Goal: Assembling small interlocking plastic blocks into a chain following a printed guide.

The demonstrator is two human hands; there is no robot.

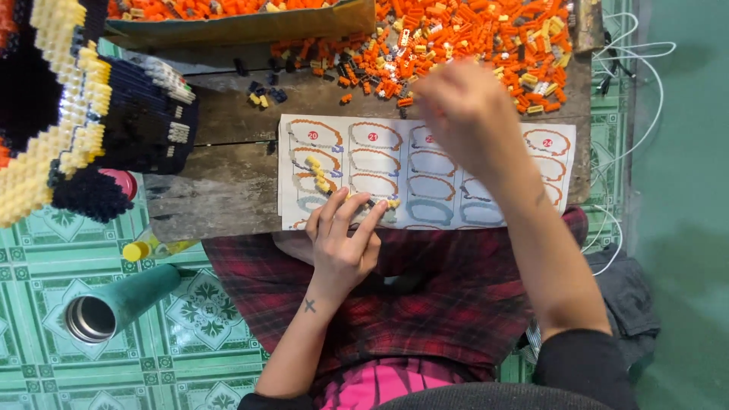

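Left hand has its fingers spread a bit, tips pinching a short strip of small yellow plastic bricks against the white printed instruction sheet lying on the worn wooden tabletop. More yellow bricks sit on the sheet just past the fingers, a little to their left. Right hand is blurry, fingers curled, can't tell if it's holding anything; it's over the sheet's far edge, right by the loose heap of orange plastic bricks. Off to its left, a flat cardboard tray holds more orange bricks.
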